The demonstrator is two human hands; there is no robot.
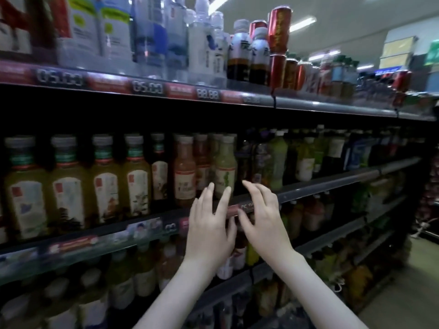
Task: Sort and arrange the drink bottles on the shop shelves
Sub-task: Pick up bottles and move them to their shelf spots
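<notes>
Both my hands are raised side by side in front of the middle shelf's front rail [320, 186]. My left hand [209, 224] has straight fingers pointing up at a pale green bottle [225, 162] and an orange-pink bottle [184, 167]. My right hand [261, 219] has spread, relaxed fingers near the dark bottles [259, 160]. Neither hand holds anything. I cannot tell whether the fingertips touch the bottles. A row of yellow-green tea bottles [69, 179] fills the shelf to the left.
The top shelf [308, 103] carries clear water bottles [202, 43], dark bottles [240, 53] and red cans [279, 32]. Lower shelves [308, 248] hold more drinks. The aisle floor [415, 281] lies at the right.
</notes>
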